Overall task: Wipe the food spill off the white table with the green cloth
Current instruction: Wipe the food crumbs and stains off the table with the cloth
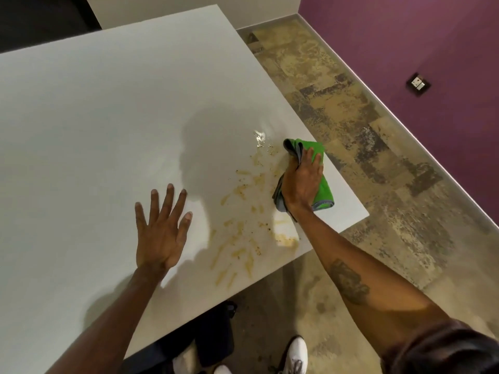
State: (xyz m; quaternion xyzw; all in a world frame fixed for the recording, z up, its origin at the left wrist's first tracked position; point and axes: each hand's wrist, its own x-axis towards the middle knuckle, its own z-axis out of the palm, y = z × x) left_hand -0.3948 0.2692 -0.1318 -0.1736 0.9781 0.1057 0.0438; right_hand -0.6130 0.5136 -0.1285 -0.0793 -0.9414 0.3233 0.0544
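Head view | right hand point(302, 182) presses flat on green cloth point(321, 190) at 3 o'clock desk point(94, 117) edge | spill point(243, 211) just at 9 o'clock of cloth | left hand point(159, 233) spread, empty

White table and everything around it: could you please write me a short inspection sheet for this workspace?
Surface: white table, smeared with a yellowish food spill near its right corner.
Job's things: green cloth bunched at the right edge, beside the spill.
Clutter: nothing seen.
Hands: right hand pressed on the cloth; left hand open, fingers spread above or on the table.
Cables: nothing seen.
Surroundings: mottled floor, purple wall with a socket plate, white shoes below.
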